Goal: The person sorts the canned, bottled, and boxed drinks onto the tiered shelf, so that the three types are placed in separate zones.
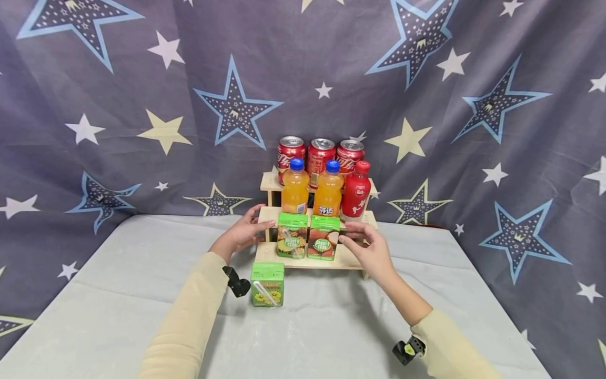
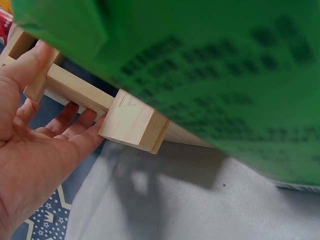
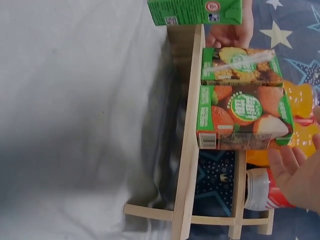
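A wooden three-step display rack [image 1: 312, 255] stands on the table. My left hand [image 1: 242, 231] holds its left end; in the left wrist view the thumb lies over a wooden bar, with the fingers behind. My right hand [image 1: 371, 250] is beside the right-hand juice box [image 1: 323, 245], fingers extended and nothing held; whether fingertips touch the box or rack is unclear. To that box's left is another juice box [image 1: 291, 242] with a straw, both upright on the lowest step. A third juice box [image 1: 268, 292] stands on the table before the rack, blurred and large in the left wrist view.
Two orange drink bottles [image 1: 295, 192] and a red bottle [image 1: 356, 193] occupy the middle step. Three red cola cans [image 1: 321, 158] line the top step. A star-patterned curtain [image 1: 303, 79] hangs behind the grey-covered table [image 1: 118, 295].
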### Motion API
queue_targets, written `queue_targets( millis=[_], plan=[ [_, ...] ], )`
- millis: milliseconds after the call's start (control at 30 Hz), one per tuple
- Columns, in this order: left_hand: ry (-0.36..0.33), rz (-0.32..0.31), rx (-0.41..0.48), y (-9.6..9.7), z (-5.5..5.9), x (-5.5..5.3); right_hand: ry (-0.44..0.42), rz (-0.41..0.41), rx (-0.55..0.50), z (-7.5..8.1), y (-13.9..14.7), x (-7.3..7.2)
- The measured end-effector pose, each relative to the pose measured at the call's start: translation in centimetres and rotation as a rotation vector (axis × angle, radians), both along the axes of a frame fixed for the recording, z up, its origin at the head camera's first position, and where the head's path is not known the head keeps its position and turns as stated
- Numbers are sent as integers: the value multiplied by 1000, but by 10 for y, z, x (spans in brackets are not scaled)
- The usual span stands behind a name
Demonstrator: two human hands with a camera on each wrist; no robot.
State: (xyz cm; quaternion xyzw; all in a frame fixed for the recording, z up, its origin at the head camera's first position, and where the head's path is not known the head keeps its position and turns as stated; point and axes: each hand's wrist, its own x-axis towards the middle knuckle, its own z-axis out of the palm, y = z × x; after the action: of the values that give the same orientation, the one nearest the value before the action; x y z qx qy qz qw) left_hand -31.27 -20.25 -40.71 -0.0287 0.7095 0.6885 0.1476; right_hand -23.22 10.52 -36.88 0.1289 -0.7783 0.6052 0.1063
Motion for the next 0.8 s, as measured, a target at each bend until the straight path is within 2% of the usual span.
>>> queue_targets(
  millis=[300, 667, 800],
  plan=[
    [3, -5, -3, 0, 1, 1, 17, 144, -15, -12, -16, 16],
    [8, -11, -6, -1, 0, 1, -106, 315, 72, -32, -54, 30],
    [11, -15, -15, -1, 0, 1, -126, 352, 94, -38, -67, 33]
  ],
)
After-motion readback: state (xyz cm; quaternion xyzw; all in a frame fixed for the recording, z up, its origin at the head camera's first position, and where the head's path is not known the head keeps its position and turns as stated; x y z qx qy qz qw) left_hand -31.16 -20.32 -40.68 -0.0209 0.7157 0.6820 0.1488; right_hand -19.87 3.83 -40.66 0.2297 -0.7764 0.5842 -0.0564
